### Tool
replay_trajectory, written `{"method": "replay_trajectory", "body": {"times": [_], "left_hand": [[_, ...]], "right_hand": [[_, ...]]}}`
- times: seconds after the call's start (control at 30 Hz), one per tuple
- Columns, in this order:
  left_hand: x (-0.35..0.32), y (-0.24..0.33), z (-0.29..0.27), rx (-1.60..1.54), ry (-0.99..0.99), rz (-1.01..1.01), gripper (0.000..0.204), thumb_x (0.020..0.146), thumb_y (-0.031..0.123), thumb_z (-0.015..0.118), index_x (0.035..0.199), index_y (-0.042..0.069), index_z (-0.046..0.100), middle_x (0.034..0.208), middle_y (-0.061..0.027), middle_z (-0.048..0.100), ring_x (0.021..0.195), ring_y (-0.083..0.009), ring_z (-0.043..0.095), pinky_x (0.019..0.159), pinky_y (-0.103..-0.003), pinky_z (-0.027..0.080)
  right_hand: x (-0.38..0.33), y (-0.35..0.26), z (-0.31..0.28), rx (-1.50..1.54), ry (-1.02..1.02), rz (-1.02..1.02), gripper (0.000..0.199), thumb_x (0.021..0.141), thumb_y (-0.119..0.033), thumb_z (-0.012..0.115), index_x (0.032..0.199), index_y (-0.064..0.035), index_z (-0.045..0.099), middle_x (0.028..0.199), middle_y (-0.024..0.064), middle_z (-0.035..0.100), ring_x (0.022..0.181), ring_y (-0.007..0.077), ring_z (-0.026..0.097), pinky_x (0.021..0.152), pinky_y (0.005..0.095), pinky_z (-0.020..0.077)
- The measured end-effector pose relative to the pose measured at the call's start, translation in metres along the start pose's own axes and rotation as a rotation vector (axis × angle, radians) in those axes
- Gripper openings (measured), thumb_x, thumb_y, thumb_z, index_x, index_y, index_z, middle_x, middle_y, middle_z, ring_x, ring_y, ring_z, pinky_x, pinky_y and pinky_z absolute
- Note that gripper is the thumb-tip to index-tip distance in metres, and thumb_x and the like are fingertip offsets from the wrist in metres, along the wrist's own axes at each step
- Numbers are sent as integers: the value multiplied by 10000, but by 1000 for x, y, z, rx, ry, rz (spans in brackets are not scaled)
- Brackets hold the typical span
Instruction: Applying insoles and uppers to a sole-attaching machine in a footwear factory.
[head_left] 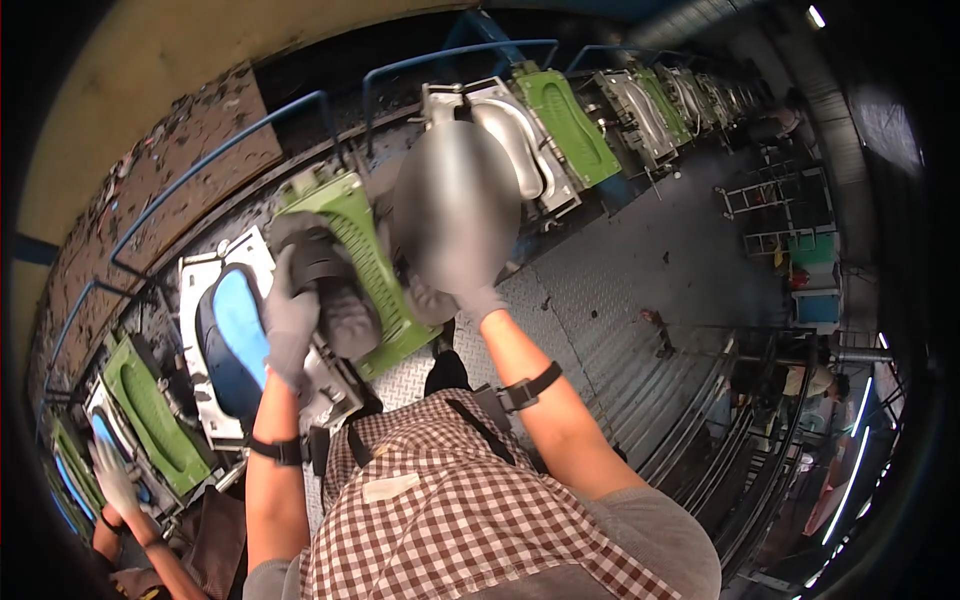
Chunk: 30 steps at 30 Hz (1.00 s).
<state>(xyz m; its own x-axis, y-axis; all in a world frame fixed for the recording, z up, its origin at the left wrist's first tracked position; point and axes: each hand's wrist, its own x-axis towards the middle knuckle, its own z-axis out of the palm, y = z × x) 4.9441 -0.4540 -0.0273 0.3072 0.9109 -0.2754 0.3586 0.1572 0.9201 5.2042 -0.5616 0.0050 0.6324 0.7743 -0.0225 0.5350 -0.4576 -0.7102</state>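
My left hand (pixel 292 325), in a grey glove, has its fingers along the near side of a black sandal-like shoe (pixel 325 275) with a broad strap, and seems to grip it. The shoe lies over a green sole-shaped mould plate (pixel 365 250). Left of that hand, a silver mould (pixel 205 370) holds a dark sole form with a blue insole (pixel 240 320). My right hand (pixel 475 285), also gloved, reaches forward to the right of the green plate. A blurred oval covers its fingers and whatever they touch, with a dark edge showing beside the wrist.
More silver moulds (pixel 515 145) and green plates (pixel 568 125) run along the line to the far right. Blue rails (pixel 220 170) stand behind the moulds. Another person's gloved hand (pixel 115 480) works at a mould at lower left. Metal racks (pixel 700 430) stand right of the plate floor (pixel 600 300).
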Motion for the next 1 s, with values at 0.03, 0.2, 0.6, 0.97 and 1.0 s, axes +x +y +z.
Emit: {"method": "replay_trajectory", "body": {"times": [0.03,0.2,0.6,0.97,1.0], "left_hand": [[0,6,9,-245,52,102,712,837,-107,570,1524,25,440,1370,-186,624,1210,-268,637,1056,-332,481],[2,98,111,-37,177,289,739,797,-177,537,1506,17,458,1419,-175,561,1309,-258,554,1122,-328,424],[54,245,450,-87,-194,415,855,823,26,660,1588,6,276,1468,-272,456,1389,-385,467,1152,-432,396],[118,239,593,971,-178,339,869,771,169,745,1563,217,391,1625,-286,285,1413,-582,340,1127,-618,359],[128,227,593,822,-162,422,824,767,83,697,1533,224,429,1599,-285,325,1386,-551,389,1112,-587,389]], "right_hand": [[15,12,-25,24,67,-28,399,875,-147,653,1273,-171,675,1293,119,671,1211,309,637,1037,397,490],[134,99,-159,-78,249,-96,376,873,-145,673,1249,-148,696,1246,110,697,1195,307,642,1042,389,485],[176,208,-291,732,-98,316,591,972,-108,608,1523,-36,409,1202,104,649,918,151,668,680,263,537],[421,477,-459,1078,277,228,382,999,-68,590,1374,-113,528,1198,77,665,936,207,693,615,282,541],[436,517,-472,1225,271,288,358,997,-111,604,1351,-90,555,1221,99,665,969,227,689,689,323,558]]}}
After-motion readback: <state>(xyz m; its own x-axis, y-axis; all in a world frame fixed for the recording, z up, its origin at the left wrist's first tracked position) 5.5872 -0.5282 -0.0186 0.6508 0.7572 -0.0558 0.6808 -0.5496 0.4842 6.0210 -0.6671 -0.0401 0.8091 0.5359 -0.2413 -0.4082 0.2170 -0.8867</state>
